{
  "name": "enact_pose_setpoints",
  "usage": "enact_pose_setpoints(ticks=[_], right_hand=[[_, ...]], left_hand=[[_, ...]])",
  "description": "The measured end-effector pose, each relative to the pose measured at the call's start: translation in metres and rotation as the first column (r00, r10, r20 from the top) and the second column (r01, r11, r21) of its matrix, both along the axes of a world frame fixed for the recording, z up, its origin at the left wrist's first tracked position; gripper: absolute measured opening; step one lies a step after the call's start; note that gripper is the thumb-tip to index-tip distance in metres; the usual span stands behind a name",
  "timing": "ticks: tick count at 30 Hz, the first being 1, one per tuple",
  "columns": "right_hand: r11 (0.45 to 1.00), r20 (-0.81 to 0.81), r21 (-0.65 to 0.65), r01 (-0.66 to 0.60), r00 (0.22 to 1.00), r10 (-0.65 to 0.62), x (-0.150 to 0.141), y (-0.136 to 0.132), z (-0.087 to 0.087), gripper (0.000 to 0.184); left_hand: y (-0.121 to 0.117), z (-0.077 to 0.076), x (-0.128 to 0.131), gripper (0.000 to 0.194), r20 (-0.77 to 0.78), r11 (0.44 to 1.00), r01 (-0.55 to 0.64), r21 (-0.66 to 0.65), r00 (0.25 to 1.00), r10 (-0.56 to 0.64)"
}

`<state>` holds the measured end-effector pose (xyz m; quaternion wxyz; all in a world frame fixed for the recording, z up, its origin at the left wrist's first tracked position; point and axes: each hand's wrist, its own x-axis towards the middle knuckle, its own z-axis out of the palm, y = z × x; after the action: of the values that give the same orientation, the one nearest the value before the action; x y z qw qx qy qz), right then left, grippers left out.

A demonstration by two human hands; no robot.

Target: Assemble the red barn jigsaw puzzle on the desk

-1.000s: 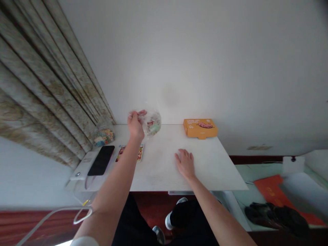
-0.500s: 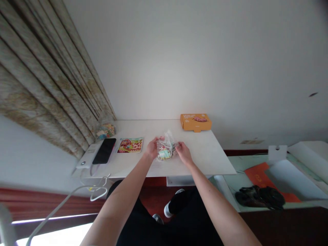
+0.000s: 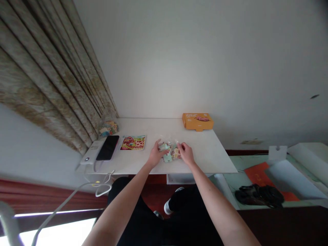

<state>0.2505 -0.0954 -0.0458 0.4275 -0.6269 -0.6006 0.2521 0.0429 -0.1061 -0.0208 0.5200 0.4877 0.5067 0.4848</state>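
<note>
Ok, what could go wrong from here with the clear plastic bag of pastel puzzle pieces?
If the clear plastic bag between the left hand and right hand tears, pieces might scatter off the nearby front edge of the white table. Spilled pieces could mix with those in another clear bag by the beige curtain.

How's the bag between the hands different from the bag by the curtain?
The middle bag lies between the left hand and right hand, both touching it; the corner bag sits by the curtain, untouched. The middle bag shows mint-green pieces; the corner bag shows blue and orange ones. Both are clear and hold pieces.
</note>
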Motion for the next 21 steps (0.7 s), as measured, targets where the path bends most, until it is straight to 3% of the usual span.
enact_pose_setpoints(ticks=[6,8,11,14,17,21], right_hand=[[1.000,0.087,0.000,0.028,0.996,-0.028,0.000,-0.003,0.003,0.059],[0.999,0.136,-0.014,0.045,0.990,-0.043,-0.002,-0.005,0.003,0.057],[0.988,0.222,-0.035,0.148,0.965,-0.137,-0.011,-0.010,0.002,0.053],[0.972,0.257,-0.066,0.226,0.945,-0.202,-0.023,-0.017,0.001,0.049],[0.974,0.230,-0.091,0.208,0.956,-0.183,-0.029,-0.026,0.003,0.048],[0.980,0.126,-0.165,0.115,0.987,-0.094,-0.016,-0.040,0.007,0.048]], left_hand=[[-0.011,-0.015,-0.016,0.093,-0.149,0.996,0.040,0.074,0.988,-0.028],[-0.012,-0.018,-0.017,0.096,-0.187,0.991,0.000,0.131,0.982,0.025],[-0.013,-0.018,-0.017,0.081,-0.290,0.951,-0.105,0.291,0.938,0.192],[-0.015,-0.018,-0.017,0.058,-0.399,0.909,-0.126,0.396,0.868,0.294],[-0.015,-0.020,-0.018,0.054,-0.462,0.904,-0.084,0.419,0.837,0.292],[-0.011,-0.026,-0.020,0.065,-0.497,0.910,-0.027,0.413,0.831,0.250]])
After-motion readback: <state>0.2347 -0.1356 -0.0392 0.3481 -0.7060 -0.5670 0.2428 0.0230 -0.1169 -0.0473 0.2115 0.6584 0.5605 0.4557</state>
